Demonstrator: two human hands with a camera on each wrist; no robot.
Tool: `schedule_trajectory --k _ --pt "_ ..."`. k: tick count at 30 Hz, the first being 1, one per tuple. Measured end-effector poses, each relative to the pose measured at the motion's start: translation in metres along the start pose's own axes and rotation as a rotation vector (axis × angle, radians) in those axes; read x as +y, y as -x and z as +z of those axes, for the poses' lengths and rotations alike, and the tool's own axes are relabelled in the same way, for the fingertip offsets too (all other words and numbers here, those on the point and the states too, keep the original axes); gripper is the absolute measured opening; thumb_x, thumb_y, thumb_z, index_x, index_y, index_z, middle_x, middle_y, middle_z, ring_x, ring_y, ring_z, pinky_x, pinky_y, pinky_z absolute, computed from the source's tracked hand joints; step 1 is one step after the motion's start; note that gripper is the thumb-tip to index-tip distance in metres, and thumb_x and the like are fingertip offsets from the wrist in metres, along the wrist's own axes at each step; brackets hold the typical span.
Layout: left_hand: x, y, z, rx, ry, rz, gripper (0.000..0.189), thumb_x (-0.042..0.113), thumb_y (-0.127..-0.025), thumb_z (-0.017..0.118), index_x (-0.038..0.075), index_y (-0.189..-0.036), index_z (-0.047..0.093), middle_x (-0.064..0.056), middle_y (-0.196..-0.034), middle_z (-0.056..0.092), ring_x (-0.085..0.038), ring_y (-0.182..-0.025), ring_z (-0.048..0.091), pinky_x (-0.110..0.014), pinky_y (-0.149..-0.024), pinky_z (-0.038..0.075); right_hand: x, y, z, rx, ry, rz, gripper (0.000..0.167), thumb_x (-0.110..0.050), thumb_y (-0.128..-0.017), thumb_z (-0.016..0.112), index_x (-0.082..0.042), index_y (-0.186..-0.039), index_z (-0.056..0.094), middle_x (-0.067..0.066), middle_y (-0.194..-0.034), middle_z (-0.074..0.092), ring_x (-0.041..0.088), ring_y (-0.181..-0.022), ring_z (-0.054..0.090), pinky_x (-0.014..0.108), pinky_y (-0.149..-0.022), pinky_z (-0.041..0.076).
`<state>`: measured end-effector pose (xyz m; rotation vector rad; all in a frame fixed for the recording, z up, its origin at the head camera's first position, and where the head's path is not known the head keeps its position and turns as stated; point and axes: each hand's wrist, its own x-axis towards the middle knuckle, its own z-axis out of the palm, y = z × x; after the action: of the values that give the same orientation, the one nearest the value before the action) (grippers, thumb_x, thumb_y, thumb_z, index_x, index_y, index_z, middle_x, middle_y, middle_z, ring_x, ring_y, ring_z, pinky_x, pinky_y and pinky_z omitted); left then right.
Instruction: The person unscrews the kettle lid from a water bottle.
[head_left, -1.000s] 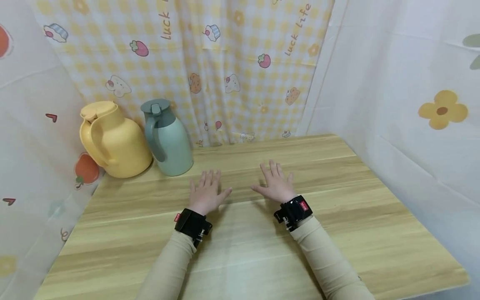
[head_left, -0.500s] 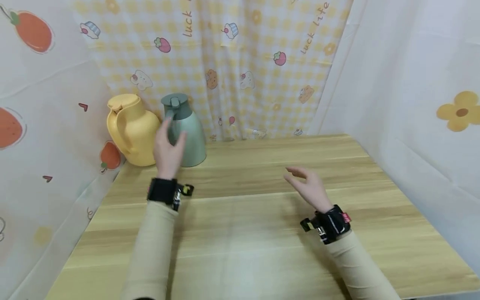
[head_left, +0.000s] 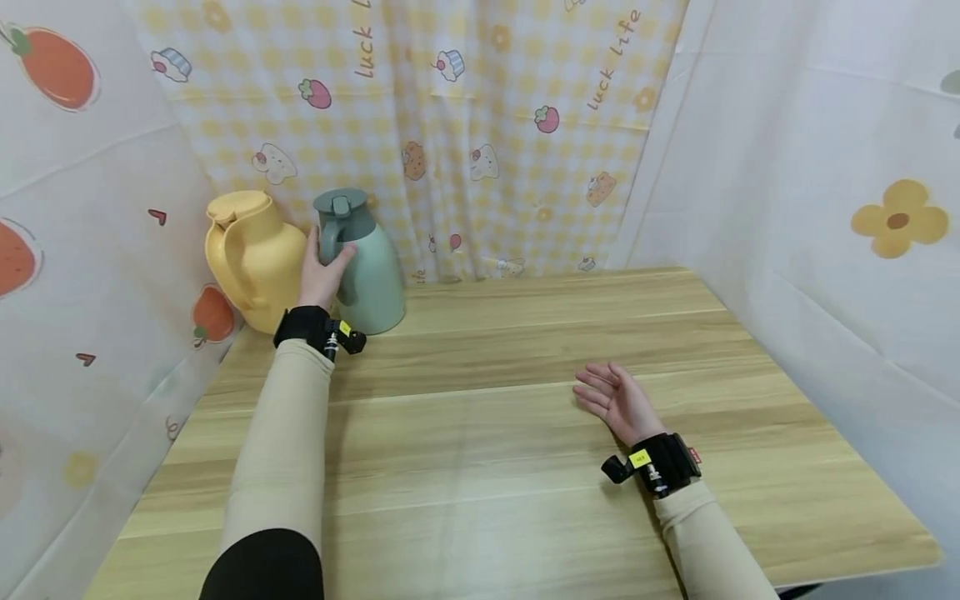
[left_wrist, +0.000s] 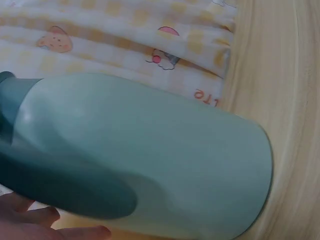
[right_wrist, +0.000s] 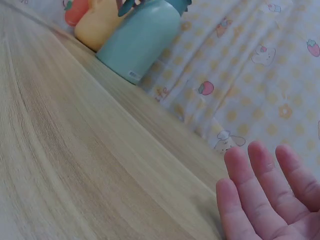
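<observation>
A green vacuum jug with a darker lid and handle stands upright at the back left of the table. My left hand is at its handle, thumb on the right side and fingers on the left. In the left wrist view the fingers lie loosely beside the handle, not wrapped round it, and the thumb is hidden. Off to the right, my right hand holds nothing; its palm is turned up and inward, with relaxed fingers extended.
A yellow jug stands close to the left of the green one. Behind both hangs a checked curtain; white printed cloth borders the sides. The wooden table extends in front.
My left hand has gone from flat on the table forward and left to the green jug's handle. The right hand has lifted, shifted right and turned its palm up. The jugs stay standing.
</observation>
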<state>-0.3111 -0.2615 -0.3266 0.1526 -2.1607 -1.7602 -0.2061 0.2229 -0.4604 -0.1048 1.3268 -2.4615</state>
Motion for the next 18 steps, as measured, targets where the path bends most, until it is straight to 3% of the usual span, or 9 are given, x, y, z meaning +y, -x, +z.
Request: schedule_trajectory --k 5,10,14,18 --pt "-0.006 -0.004 0.012 0.051 -0.012 0.055 0.076 0.05 -0.095 0.055 0.025 -0.156 0.017 0.001 -0.16 0.02 -0.014 -0.144 0.017 -0.04 -0.116 0.013 0.002 0.002 -0.003 0.022 0.022 -0.005 0.043 -0.033 -0.107 0.033 0.001 -0.13 0.045 0.008 -0.111 0.068 0.021 -0.102 0.066 0.034 -0.095 0.048" --pt "-0.005 -0.005 0.014 0.085 -0.075 0.087 0.072 0.051 -0.097 0.049 0.022 -0.156 0.019 -0.003 -0.157 0.028 -0.013 -0.142 0.024 -0.034 -0.115 0.017 -0.001 -0.002 -0.003 0.04 0.056 -0.015 0.041 -0.032 -0.108 0.032 0.001 -0.127 0.048 0.008 -0.11 0.068 0.021 -0.1 0.066 0.034 -0.094 0.049" --pt "-0.003 -0.003 0.012 0.078 -0.043 0.064 0.066 0.046 -0.099 0.049 0.025 -0.155 0.022 -0.001 -0.156 0.029 -0.012 -0.141 0.025 -0.035 -0.116 0.017 -0.002 -0.006 -0.004 0.036 0.045 -0.01 0.038 -0.031 -0.108 0.033 -0.002 -0.121 0.053 0.008 -0.108 0.068 0.021 -0.099 0.066 0.033 -0.094 0.049" --pt "-0.004 0.003 0.015 0.09 0.022 0.018 0.058 0.042 -0.097 0.054 0.024 -0.15 0.039 0.0 -0.152 0.037 -0.011 -0.136 0.033 -0.035 -0.114 0.021 0.001 -0.006 -0.006 0.03 0.031 0.006 0.036 -0.03 -0.108 0.033 -0.004 -0.117 0.057 0.009 -0.107 0.068 0.021 -0.098 0.067 0.033 -0.092 0.05"
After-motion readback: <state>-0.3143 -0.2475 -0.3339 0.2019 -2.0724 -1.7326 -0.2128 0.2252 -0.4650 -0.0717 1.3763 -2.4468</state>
